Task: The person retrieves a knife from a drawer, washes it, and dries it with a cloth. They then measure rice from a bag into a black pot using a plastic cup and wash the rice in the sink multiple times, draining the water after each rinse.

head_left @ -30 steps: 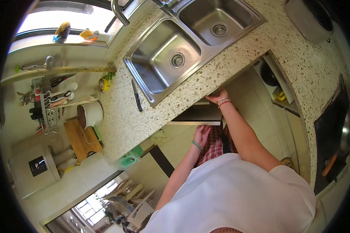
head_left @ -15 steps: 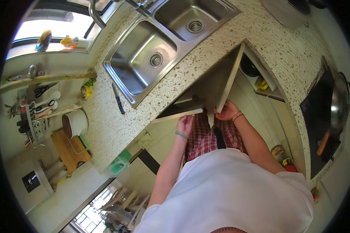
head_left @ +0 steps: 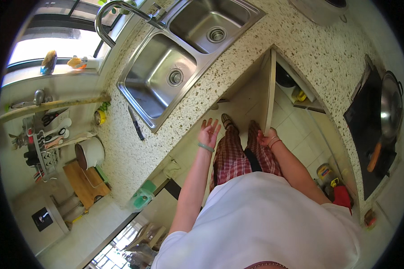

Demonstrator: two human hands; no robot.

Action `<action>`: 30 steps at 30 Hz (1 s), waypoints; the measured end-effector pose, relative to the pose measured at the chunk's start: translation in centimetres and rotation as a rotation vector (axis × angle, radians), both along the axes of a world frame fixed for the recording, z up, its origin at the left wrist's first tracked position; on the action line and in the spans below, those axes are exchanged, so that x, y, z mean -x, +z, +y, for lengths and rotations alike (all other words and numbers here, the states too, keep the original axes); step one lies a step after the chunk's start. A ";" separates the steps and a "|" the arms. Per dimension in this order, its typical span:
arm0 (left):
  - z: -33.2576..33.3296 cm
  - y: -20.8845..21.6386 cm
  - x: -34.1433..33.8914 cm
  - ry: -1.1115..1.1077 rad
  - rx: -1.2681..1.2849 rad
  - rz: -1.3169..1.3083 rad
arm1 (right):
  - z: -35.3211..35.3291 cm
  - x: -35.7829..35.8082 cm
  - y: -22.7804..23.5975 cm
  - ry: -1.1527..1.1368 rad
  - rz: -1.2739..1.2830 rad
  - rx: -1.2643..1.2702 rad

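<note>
Where cabinet door (head_left: 257,98) ends, right hand (head_left: 268,138) sits, can't tell grip. Left hand (head_left: 208,133) spread near counter (head_left: 215,76) edge, open gap between hands

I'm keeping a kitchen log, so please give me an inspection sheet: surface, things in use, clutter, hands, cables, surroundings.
Surface: speckled countertop with a double-bowl steel sink set in it.
Things in use: cabinet door, standing open below the countertop.
Clutter: black-handled knife lying beside the sink; wok with a wooden handle at the right.
Hands: left hand raised, fingers spread, holding nothing; right hand at the door's near end, grip unclear.
Cables: nothing seen that is clearly one.
Surroundings: window at upper left, utensil rack on the wall below it, tiled floor.
</note>
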State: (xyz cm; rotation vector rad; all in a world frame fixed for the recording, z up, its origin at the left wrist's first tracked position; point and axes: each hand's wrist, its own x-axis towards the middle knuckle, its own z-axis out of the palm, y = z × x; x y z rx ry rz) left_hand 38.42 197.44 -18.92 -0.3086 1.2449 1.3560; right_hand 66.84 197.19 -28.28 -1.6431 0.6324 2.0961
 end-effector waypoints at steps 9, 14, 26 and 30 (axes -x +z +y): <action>-2.5 4.9 1.1 -0.563 0.034 0.124 | 6.5 12.0 5.5 0.510 0.043 -0.457; -4.6 7.0 8.0 -0.460 -0.060 0.659 | 10.4 14.7 6.7 0.917 0.049 -0.836; -1.1 5.5 31.8 -0.372 0.760 1.746 | 13.0 17.6 15.3 1.086 0.192 -0.786; 0.9 5.4 34.7 -0.429 0.650 1.517 | 17.2 19.1 18.4 1.026 0.095 -0.877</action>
